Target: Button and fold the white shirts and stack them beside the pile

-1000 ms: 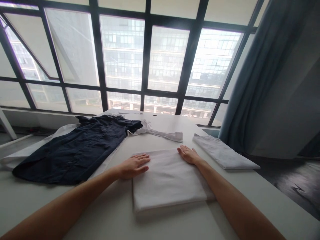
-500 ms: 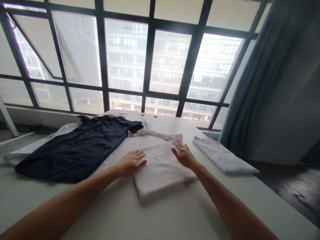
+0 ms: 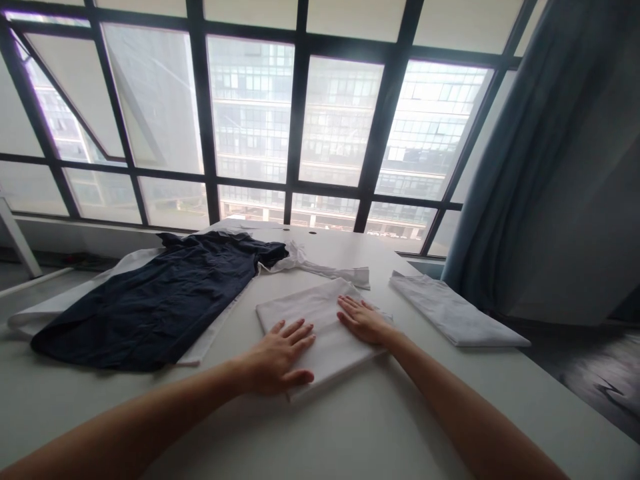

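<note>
White folded cloth lies on the desk; I press my left hand and right hand on it, fingers spread, holding its folds flat.

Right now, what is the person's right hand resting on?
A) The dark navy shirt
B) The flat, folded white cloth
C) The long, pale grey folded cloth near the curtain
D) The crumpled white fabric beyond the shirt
B: the right hand lies flat on the folded white cloth.
</note>
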The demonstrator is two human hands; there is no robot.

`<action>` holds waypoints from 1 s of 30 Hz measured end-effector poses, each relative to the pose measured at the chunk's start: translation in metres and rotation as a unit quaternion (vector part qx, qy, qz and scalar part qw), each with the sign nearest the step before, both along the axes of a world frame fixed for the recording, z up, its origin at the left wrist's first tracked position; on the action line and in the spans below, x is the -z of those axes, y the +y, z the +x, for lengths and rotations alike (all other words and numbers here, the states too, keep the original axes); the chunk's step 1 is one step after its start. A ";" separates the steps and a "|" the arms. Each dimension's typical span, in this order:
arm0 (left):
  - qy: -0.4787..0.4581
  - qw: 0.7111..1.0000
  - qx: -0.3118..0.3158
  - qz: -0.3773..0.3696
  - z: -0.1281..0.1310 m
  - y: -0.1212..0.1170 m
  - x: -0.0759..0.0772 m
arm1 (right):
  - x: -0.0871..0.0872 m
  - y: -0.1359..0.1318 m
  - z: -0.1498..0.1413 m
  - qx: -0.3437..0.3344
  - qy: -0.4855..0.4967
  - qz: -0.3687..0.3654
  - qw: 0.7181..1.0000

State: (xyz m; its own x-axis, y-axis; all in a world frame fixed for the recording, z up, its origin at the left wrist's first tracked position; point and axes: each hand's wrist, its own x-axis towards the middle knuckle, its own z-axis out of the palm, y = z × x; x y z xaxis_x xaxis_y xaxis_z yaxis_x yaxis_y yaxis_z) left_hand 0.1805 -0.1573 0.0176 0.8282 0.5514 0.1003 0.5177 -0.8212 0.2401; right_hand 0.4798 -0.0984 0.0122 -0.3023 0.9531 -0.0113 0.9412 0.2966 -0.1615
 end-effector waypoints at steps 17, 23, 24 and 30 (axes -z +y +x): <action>0.028 0.983 -0.161 0.083 -0.020 0.032 -0.025 | -0.012 -0.026 -0.034 -0.047 0.085 0.119 0.988; -0.028 0.992 -0.110 0.056 -0.036 0.049 -0.001 | -0.002 -0.023 -0.039 -0.070 0.037 0.013 0.997; -0.015 0.993 -0.117 0.031 -0.039 0.053 0.002 | 0.001 -0.018 -0.034 -0.027 0.022 0.018 0.999; 0.034 0.980 -0.191 0.030 -0.021 0.032 0.003 | -0.001 -0.007 -0.018 0.182 -0.034 0.095 0.978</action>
State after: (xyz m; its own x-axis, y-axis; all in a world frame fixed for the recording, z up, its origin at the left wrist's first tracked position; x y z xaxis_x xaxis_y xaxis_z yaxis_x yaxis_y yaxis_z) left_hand 0.1591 -0.1254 0.0145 0.5677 0.8180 0.0929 0.8039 -0.5752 0.1516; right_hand 0.4620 -0.1056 0.0134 0.0524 0.9845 0.1671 0.9968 -0.0413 -0.0688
